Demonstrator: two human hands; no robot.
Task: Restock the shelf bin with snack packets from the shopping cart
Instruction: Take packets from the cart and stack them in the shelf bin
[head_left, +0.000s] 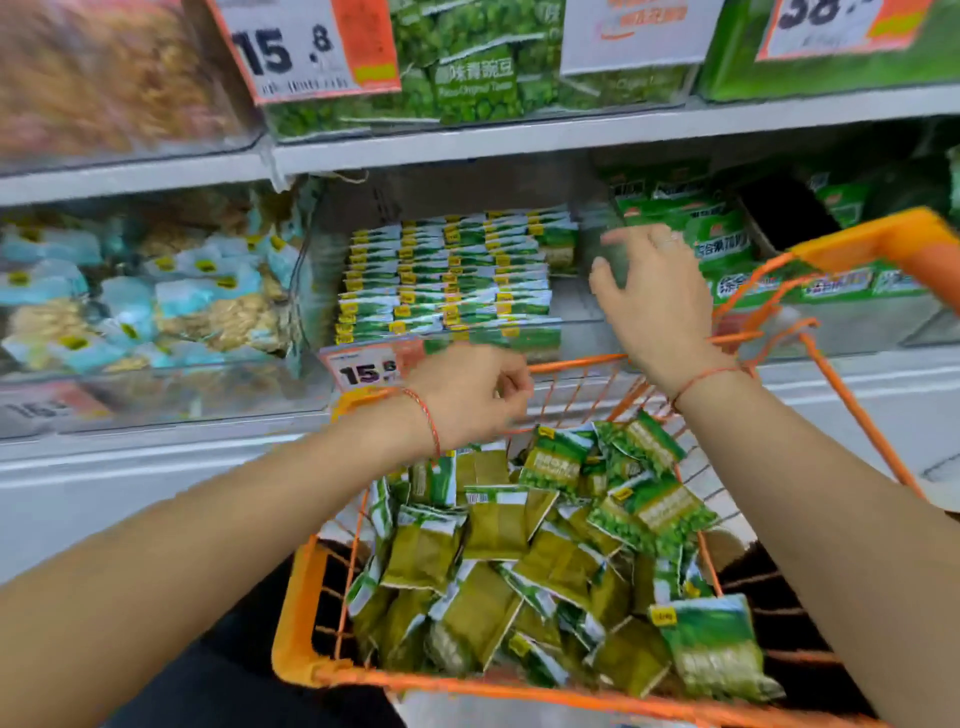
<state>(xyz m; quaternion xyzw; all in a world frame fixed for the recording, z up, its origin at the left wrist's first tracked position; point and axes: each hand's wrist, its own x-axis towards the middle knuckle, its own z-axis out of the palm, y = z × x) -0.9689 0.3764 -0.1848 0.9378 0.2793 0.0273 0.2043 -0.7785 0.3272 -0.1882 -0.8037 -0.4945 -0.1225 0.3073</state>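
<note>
Reaching over an orange shopping cart (296, 613), a person's two hands hover at a supermarket shelf. The right hand (657, 296) spreads its fingers (615, 236) loose and released, holding nothing, at the right end of the clear shelf bin (582, 312), where green snack packets (447, 275) stand in about five tidy rows just left of those fingers. The left hand (467, 397) curls its fingers (514, 382) loosely below the bin's front edge; whether they pinch anything cannot be told through motion blur. Beneath both wrists, a loose heap of packets (545, 561), too jumbled to count, fills the cart. A price tag (363, 371) reading 15 sits partly hidden behind the left hand. Neighbouring bins of blue-wrapped snacks (156, 296) and green boxes (727, 249) are blurred.
</note>
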